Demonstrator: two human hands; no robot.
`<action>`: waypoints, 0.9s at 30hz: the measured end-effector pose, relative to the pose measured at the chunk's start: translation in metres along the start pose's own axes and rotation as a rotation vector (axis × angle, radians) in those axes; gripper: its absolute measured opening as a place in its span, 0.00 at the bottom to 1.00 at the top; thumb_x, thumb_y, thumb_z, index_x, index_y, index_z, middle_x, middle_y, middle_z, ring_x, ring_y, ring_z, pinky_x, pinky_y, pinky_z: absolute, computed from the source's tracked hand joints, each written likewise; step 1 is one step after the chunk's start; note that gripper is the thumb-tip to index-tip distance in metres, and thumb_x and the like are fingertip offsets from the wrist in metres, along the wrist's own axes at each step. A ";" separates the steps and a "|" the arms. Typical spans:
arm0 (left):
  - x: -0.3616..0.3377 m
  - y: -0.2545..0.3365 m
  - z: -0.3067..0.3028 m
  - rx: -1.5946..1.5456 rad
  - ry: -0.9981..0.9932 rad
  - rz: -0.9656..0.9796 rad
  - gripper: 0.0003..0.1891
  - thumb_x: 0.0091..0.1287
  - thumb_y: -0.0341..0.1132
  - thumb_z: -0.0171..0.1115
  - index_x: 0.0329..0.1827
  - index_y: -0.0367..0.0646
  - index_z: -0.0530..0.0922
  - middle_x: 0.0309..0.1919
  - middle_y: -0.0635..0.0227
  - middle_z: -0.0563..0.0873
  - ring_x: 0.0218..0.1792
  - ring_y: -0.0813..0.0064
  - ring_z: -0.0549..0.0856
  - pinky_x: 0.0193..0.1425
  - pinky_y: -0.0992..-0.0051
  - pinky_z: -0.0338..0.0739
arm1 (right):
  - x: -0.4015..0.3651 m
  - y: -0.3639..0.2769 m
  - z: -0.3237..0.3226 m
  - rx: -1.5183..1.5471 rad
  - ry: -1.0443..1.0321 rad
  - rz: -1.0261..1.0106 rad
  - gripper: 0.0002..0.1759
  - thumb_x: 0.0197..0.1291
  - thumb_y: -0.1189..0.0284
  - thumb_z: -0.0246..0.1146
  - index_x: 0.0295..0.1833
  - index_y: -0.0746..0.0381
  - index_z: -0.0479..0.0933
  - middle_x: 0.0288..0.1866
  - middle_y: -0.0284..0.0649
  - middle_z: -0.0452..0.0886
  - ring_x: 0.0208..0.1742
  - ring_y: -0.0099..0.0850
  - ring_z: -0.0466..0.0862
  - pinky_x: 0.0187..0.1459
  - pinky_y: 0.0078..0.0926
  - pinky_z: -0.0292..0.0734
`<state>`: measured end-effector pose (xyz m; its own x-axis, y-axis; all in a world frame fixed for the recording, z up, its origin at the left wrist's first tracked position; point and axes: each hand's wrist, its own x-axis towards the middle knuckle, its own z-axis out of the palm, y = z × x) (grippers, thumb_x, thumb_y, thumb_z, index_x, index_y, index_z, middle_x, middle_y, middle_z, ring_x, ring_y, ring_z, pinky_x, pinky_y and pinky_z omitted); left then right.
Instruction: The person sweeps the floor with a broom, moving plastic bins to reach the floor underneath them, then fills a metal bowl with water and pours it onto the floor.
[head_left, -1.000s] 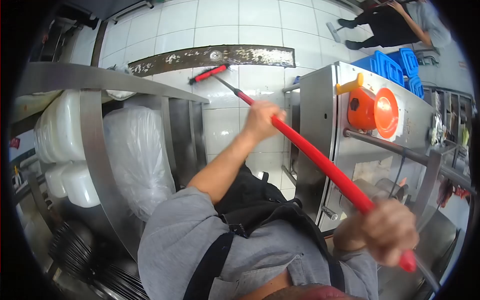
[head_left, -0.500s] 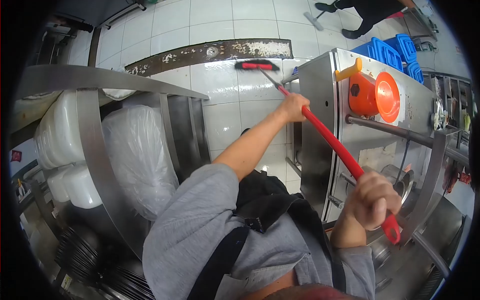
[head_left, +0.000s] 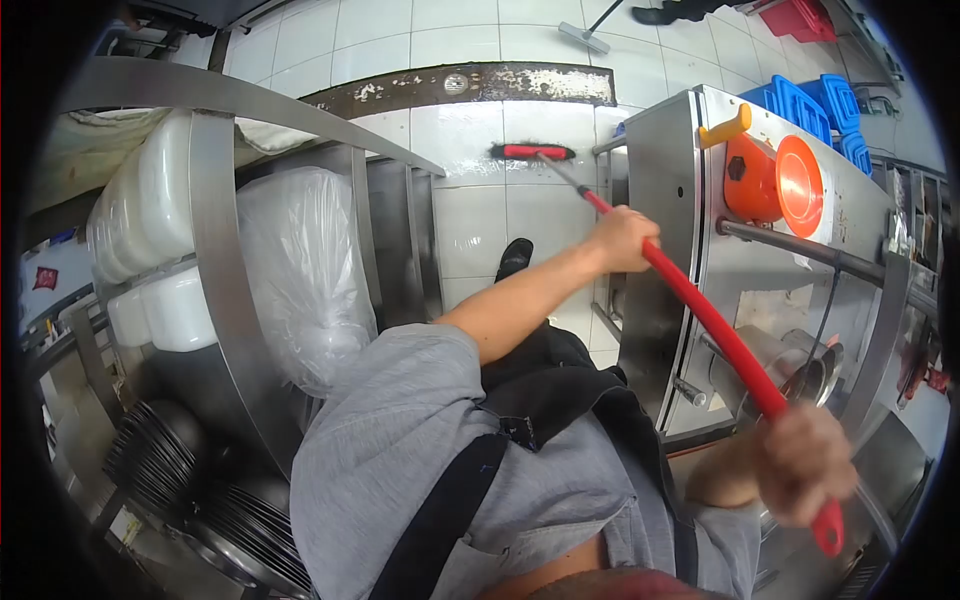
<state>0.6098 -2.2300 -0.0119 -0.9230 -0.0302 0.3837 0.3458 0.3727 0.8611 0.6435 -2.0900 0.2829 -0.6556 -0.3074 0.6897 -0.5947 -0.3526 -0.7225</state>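
Note:
A broom (head_left: 700,303) with a long red handle slants across the view from lower right to upper middle. Its red head with dark bristles (head_left: 533,152) rests on wet white tiles. My left hand (head_left: 622,240) is wrapped round the lower handle, where a grey section meets the red grip. Near the top end my right hand (head_left: 808,463), somewhat blurred, closes round the handle, and the hanging loop sticks out below it. One black shoe (head_left: 514,258) of mine shows on the floor behind the broom head.
A drain channel (head_left: 560,83) crosses the floor beyond the broom head. On the left stands a metal rack (head_left: 217,220) with white containers (head_left: 165,190) and a plastic bag (head_left: 300,260). A steel counter (head_left: 655,200) with an orange container (head_left: 752,180) flanks the right. Another person's leg (head_left: 690,10) and a grey floor tool (head_left: 585,38) appear above.
The broom head has drawn nearer to me, away from the drain. My right hand has moved down and right with the handle's end. My shoe has come into view; the other person has shifted upward.

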 end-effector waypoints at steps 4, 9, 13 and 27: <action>-0.013 -0.050 -0.024 0.000 0.116 0.004 0.12 0.46 0.28 0.60 0.13 0.42 0.65 0.14 0.60 0.73 0.21 0.56 0.76 0.27 0.61 0.70 | -0.019 0.049 0.031 0.073 -0.069 0.053 0.15 0.55 0.74 0.61 0.24 0.62 0.61 0.13 0.34 0.66 0.10 0.26 0.67 0.12 0.24 0.64; 0.035 -0.093 -0.049 0.190 0.148 -0.014 0.14 0.49 0.30 0.62 0.12 0.40 0.65 0.14 0.58 0.72 0.20 0.56 0.76 0.26 0.62 0.70 | -0.011 0.084 0.029 0.058 0.068 0.157 0.09 0.55 0.78 0.52 0.26 0.61 0.60 0.13 0.34 0.64 0.13 0.27 0.63 0.20 0.29 0.65; 0.085 -0.039 -0.030 0.141 0.087 0.044 0.16 0.50 0.31 0.63 0.12 0.39 0.65 0.13 0.58 0.71 0.19 0.56 0.76 0.25 0.63 0.70 | 0.042 0.047 -0.012 0.109 0.166 -0.007 0.08 0.58 0.75 0.50 0.27 0.59 0.59 0.12 0.31 0.61 0.12 0.22 0.63 0.17 0.22 0.65; 0.215 -0.016 -0.029 0.010 0.288 -0.083 0.15 0.52 0.30 0.62 0.13 0.38 0.66 0.13 0.55 0.73 0.20 0.53 0.76 0.26 0.61 0.69 | 0.186 0.084 -0.004 0.122 0.102 -0.101 0.13 0.54 0.75 0.59 0.31 0.62 0.59 0.12 0.34 0.64 0.11 0.21 0.61 0.16 0.22 0.60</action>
<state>0.4110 -2.2695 0.0662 -0.8615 -0.3222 0.3925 0.2685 0.3670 0.8906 0.4691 -2.1732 0.3503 -0.6429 -0.1762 0.7454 -0.6029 -0.4837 -0.6344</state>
